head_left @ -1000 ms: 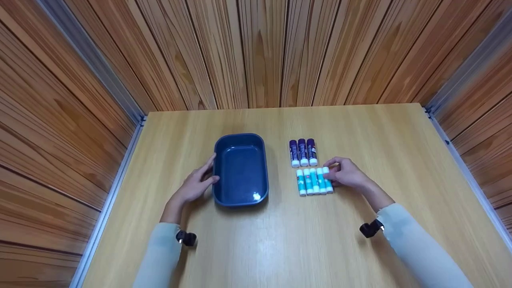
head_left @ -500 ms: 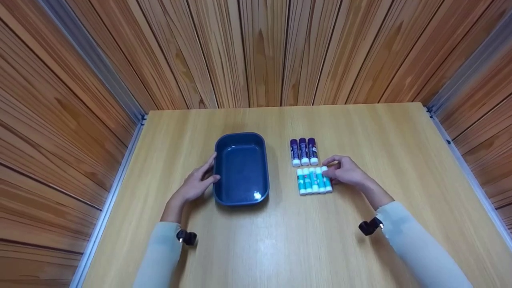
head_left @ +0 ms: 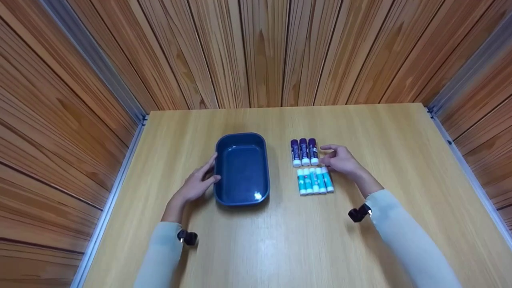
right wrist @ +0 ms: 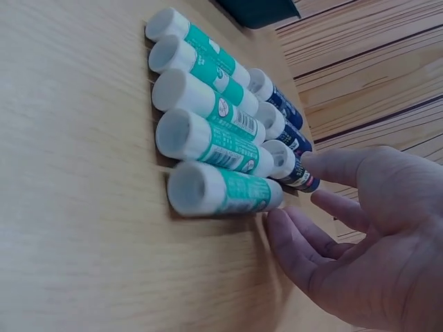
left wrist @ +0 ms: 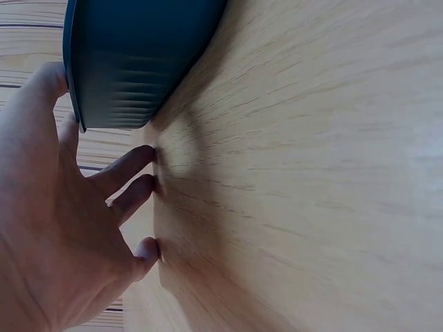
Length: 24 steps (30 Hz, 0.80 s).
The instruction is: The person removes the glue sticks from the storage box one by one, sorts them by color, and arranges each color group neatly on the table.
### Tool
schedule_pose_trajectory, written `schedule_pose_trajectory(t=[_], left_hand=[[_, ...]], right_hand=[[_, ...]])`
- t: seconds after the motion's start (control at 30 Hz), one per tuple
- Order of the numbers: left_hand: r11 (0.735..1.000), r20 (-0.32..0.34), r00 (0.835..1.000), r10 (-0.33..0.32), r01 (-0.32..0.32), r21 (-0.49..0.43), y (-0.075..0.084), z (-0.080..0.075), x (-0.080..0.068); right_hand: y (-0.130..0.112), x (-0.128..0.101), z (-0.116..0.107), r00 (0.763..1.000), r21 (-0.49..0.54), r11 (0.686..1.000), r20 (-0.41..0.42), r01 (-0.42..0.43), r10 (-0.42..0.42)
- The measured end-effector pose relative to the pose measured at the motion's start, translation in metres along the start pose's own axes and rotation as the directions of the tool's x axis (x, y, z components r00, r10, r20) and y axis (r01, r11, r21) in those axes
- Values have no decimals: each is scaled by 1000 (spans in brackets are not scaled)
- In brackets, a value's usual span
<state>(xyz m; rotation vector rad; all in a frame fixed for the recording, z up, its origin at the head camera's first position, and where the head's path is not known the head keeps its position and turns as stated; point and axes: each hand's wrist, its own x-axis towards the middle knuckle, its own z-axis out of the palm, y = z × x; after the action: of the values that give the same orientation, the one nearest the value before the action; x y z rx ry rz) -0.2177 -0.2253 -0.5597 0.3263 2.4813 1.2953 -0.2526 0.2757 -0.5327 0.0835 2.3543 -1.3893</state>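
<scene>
fingers (right wrist: 325, 242) of the right hand (head_left: 340, 162) hang spread and empty just beside the purple glue sticks (head_left: 303, 152), beyond the teal glue sticks (head_left: 315, 181); a careless brush could roll both rows apart. left hand (head_left: 196, 185) rests flat against the blue tray (head_left: 241, 169) on the bench (head_left: 280, 240).

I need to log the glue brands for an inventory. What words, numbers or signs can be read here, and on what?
No text can be read.
Teal glue sticks: printed labels with a round symbol, lettering too small and blurred.
Purple glue sticks: labels too small.
Blue tray: no marking visible.
</scene>
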Motion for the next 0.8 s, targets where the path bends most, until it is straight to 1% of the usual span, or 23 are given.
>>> schedule_pose_trajectory(t=[0.1,0.3,0.47,0.8], left_hand=[[1000,-10,1000,2,-2,4,0,0,0],[1000,-3,1000,-5,5,19,-1,0,0],[1000,2,1000,-10,10,10,-1,0,0],[1000,-9,1000,-7,7,6,-1,1,0]], right_hand=[[0,4,2,1000,-1,1000,-5,3,-3],[-2,7,6,1000,-30,999,-19,22,-22],[-4,8,7,1000,-47,999,-11,23,-23],[-6,8,8,999,-47,998,2,36,-36]])
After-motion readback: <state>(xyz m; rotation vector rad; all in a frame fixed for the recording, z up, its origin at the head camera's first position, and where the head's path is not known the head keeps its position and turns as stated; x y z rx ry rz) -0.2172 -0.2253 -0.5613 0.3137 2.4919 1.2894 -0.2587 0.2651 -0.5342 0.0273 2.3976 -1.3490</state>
